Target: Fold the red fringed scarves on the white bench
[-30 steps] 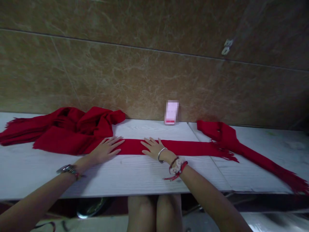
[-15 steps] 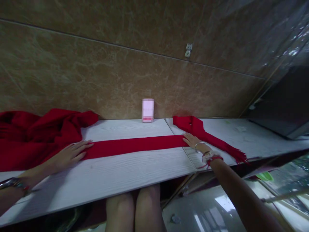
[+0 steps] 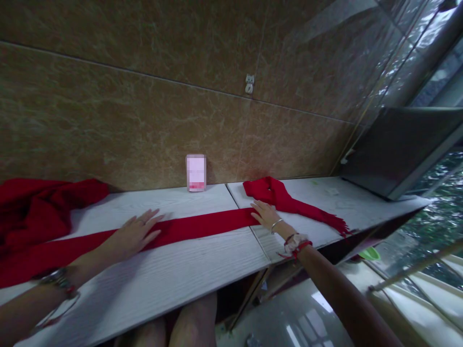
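Observation:
A long red scarf (image 3: 206, 225) runs as a flat, narrow band across a white wood-grain table (image 3: 202, 262). My left hand (image 3: 135, 233), fingers spread, is over the band; whether its palm touches the cloth I cannot tell. Farther along, my right hand (image 3: 265, 214) lies flat on the band with its fingers extended. Beyond that hand, red fabric bends back and runs to a fringed end (image 3: 336, 224) near the table's front edge. At the far left, more red cloth (image 3: 36, 207) is heaped in loose folds.
A phone-like object with a blurred, pale pink face (image 3: 196, 173) leans upright against the brown marbled wall (image 3: 144, 120). A small white cat-shaped hook (image 3: 249, 84) is on the wall. A large dark panel (image 3: 394, 149) stands at the table's right end. My knees are under the front edge.
My left hand has moved right along the scarf, away from the heaped cloth, showing more flat band behind it. My right hand stays on the band. The view has turned right.

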The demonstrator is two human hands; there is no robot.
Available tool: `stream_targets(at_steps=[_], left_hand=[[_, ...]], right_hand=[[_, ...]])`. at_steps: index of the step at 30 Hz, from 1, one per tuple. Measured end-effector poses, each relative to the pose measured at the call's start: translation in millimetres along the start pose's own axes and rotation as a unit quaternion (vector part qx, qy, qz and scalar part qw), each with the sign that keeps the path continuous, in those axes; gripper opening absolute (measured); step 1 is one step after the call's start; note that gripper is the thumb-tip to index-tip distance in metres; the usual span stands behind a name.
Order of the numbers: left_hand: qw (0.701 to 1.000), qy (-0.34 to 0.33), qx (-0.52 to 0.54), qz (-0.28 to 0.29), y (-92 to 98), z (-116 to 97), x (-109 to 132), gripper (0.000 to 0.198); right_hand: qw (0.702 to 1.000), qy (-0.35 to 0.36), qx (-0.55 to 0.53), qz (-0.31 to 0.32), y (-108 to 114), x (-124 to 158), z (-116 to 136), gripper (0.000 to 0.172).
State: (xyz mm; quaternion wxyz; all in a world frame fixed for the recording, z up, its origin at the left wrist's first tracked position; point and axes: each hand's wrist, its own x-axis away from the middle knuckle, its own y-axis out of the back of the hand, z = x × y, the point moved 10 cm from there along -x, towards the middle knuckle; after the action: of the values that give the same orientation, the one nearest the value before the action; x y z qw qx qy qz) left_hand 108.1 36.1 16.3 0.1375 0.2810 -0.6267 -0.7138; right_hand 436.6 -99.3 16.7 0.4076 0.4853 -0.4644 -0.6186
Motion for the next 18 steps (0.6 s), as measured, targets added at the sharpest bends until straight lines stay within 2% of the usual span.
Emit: stream_targets(at_steps=[3, 4, 6, 8, 10, 12, 15, 18], left_hand=[[0.997, -0.040, 0.038, 0.054, -12.0, -60, -30, 0.053], [0.995, -0.050, 0.043, 0.075, -17.0, -72, -34, 0.052], [0.991, -0.053, 0.047, 0.111, -24.9, -80, -35, 0.051], [0.987, -0.049, 0.054, 0.141, -29.5, -77, -31, 0.051], [0.980, -0.042, 0.074, 0.178, -33.3, -71, -31, 0.052], [0.974, -0.032, 0.086, 0.206, -34.7, -71, -42, 0.054], [0.979, -0.052, 0.085, 0.179, -27.2, -95, -89, 0.059], [0.977, -0.104, 0.105, 0.155, -25.0, -144, -151, 0.059]], right_hand=[[0.995, 0.085, 0.027, 0.054, -22, -3, 36, 0.046], [0.991, 0.103, 0.037, 0.073, -28, -2, 42, 0.047], [0.987, 0.113, 0.058, 0.098, -32, 0, 38, 0.047], [0.989, 0.081, 0.082, 0.095, -25, -1, 15, 0.045], [0.992, 0.005, 0.105, 0.070, -8, -3, -26, 0.044], [0.989, -0.083, 0.115, 0.038, 10, 0, -70, 0.047], [0.979, -0.163, 0.116, 0.034, 20, 10, -118, 0.050], [0.973, -0.193, 0.115, 0.054, 12, 19, -142, 0.050]])
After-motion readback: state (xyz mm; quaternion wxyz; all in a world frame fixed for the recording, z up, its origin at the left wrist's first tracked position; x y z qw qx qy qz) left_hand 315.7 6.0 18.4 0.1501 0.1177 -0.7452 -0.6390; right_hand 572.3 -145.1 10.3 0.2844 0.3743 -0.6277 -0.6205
